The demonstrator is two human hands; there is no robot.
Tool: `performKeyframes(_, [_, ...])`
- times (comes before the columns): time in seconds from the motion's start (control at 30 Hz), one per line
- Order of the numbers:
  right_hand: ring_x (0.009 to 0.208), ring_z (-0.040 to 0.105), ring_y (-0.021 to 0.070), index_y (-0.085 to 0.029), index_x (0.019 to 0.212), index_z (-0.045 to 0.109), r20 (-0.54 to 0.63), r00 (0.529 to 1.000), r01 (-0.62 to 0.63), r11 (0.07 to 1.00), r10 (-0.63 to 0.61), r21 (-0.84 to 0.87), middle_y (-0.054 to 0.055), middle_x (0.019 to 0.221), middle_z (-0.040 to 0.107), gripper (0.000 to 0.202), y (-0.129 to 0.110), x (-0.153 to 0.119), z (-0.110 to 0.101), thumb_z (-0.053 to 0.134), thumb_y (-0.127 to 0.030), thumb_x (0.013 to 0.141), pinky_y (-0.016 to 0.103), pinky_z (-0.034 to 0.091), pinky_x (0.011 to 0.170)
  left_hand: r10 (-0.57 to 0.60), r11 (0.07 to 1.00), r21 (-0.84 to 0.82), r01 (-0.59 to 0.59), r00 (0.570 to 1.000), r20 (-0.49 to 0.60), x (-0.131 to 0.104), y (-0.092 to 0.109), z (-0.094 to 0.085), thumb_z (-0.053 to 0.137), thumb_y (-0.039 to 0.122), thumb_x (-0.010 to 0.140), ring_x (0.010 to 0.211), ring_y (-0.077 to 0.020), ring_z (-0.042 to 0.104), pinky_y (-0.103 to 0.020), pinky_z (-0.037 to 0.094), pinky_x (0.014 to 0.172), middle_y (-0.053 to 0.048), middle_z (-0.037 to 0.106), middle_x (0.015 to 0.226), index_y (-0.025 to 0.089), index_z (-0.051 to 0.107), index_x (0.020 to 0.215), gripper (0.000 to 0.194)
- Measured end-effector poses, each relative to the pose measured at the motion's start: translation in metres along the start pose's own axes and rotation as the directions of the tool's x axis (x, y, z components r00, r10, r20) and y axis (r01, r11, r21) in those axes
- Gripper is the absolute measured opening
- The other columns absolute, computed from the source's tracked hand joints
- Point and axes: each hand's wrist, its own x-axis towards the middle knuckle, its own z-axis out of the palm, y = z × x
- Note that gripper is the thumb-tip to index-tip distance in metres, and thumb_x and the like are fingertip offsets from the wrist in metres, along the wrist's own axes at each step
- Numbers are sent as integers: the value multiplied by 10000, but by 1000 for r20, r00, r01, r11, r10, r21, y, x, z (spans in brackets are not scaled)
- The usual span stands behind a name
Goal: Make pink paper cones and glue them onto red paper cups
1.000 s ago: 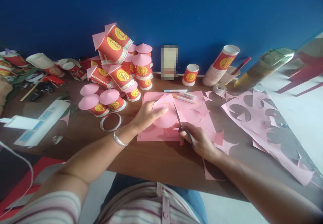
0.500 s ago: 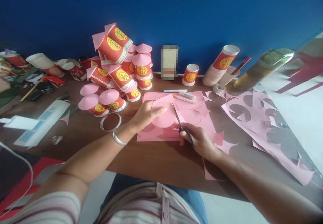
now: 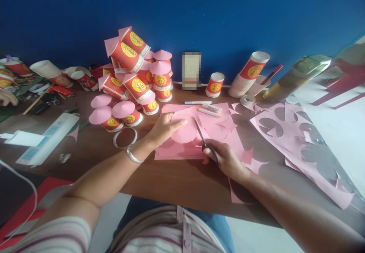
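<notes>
Midway between the bench's [image 3: 142, 180] front and back edges, the left hand [image 3: 164, 129] pinches a pink piece [image 3: 184, 129], thumb on top and the other fingers mostly hidden beneath, while the right hand [image 3: 225, 156] has its fingers closed round the dark handles of the scissors [image 3: 203, 137], blades just at the piece's right side. For a smooth curve, the left hand would do best to turn the paper into the blades — short bites, the orange outline kept in sight, the thumb well clear of the tips — while the right wrist stays steady. Of the materials, towards the bench's left edge lies a smooth, white-and-blue plastic power strip [image 3: 48, 139]; then come glossy red cups [image 3: 139, 86], several capped by shallow pink cones [image 3: 123, 109], with a flat tape ring [image 3: 125, 137] before them. Flat pink sheets [image 3: 159, 155] lie under the hands, slim markers [image 3: 209, 112] across their far side. Near the back edge, further right, leans a ribbed cup stack [image 3: 249, 70]; by the right edge, thin offcuts [image 3: 309, 161] show scalloped, slightly curled borders.
</notes>
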Motion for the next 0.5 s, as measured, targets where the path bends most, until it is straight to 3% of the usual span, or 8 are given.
performKeyframes(0.17, [599,659,171,-177,1037,639,14,1000,-8,1000,8,13,-17,603,616,543,0,-1,0,536,-700,934,293,506,613,-10,999,42,13,998,-64,2,-4,-1,752,506,799,594,-92,373,-248,270,543,46,427,615,176,469,660,457])
performKeyframes(0.33, [600,666,171,-179,1026,627,19,1000,-17,1000,17,24,-21,605,608,550,0,-1,0,527,-711,933,296,511,630,-25,999,-27,24,999,-30,2,-3,-1,749,493,792,628,-106,422,-250,315,574,30,495,661,152,583,741,383])
performKeyframes(0.5, [596,671,172,-183,1017,621,19,1000,-10,999,9,38,-24,602,606,522,0,0,0,536,-692,939,296,506,625,-37,999,-25,35,997,-61,2,-1,0,769,467,767,608,-102,390,-253,281,561,37,458,627,161,560,688,379])
